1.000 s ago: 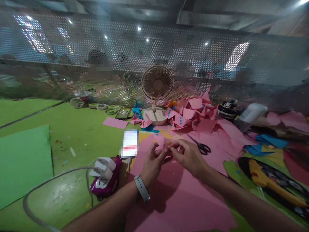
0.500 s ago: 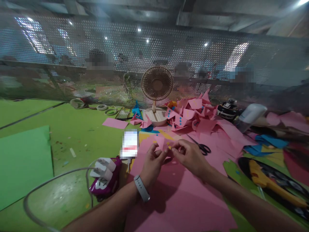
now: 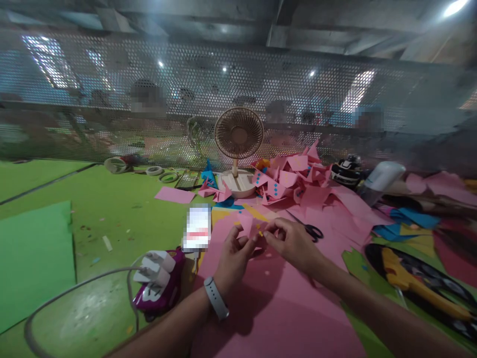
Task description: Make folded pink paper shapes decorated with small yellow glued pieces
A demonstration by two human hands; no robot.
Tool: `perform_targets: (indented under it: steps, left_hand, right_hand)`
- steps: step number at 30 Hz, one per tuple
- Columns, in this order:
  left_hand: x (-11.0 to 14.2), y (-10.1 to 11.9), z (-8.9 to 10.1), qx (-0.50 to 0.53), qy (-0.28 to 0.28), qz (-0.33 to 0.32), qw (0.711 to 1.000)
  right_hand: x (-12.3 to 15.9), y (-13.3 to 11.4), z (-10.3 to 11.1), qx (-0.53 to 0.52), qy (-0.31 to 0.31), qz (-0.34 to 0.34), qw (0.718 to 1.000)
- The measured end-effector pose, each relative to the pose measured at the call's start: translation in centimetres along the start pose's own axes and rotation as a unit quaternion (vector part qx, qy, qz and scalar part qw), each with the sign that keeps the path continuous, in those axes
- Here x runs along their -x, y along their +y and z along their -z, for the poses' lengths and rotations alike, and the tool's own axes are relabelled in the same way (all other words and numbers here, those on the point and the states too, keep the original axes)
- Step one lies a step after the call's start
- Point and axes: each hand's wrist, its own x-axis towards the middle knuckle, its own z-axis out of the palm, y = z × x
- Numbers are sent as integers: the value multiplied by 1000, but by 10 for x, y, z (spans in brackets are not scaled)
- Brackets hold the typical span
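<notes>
My left hand [image 3: 236,256], with a grey band around its wrist, pinches a small folded pink paper piece [image 3: 246,223] between thumb and fingers. Small yellow dots [image 3: 260,232] show on or beside that piece. To the right, my right hand [image 3: 294,243] is closed in a pinch, its fingertips close to the yellow dots; what it grips, if anything, is too small to make out. Both hands are above a large pink paper sheet [image 3: 283,308]. Black-handled scissors [image 3: 313,232] lie just beyond my right hand.
A pile of folded pink paper pieces [image 3: 294,174] sits right of a small fan [image 3: 239,134]. At left are a phone [image 3: 197,227], a purple power strip [image 3: 158,293] with a looping cable, and green paper [image 3: 35,263]. A yellow-handled tool [image 3: 417,283] lies at right.
My right fingertips have drawn slightly apart from my left hand, and more of the yellow dots shows. The view has shifted a little; the pink paper piece is still in my left hand.
</notes>
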Motion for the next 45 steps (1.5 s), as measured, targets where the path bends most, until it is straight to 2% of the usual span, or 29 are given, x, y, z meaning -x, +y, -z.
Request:
perform_targets:
  steps: [9,18,26,35,40,45]
  left_hand:
    - [-3,-4,4,-13,-2,10,1000]
    - [-4,-3,5,13,-1,21,1000]
    - [-4,-5,7,14,0,22,1000]
    - [-6,-5,9,6,-7,23,1000]
    - [-6,-4,9,3,-8,26,1000]
    - [-4,-3,6,0,31,30,999]
  right_hand:
    - [-2,2,0,-72,-51,-44,995]
    - [-1,1,-4,-117,-41,-59,991]
    - [1,-1,-6,-115,-33,-55,991]
    - [2,-3,-9,-37,-1,-23,999]
    - [6,-2,-9,71,10,31,997]
    - [1,7,3,149,92,63,983]
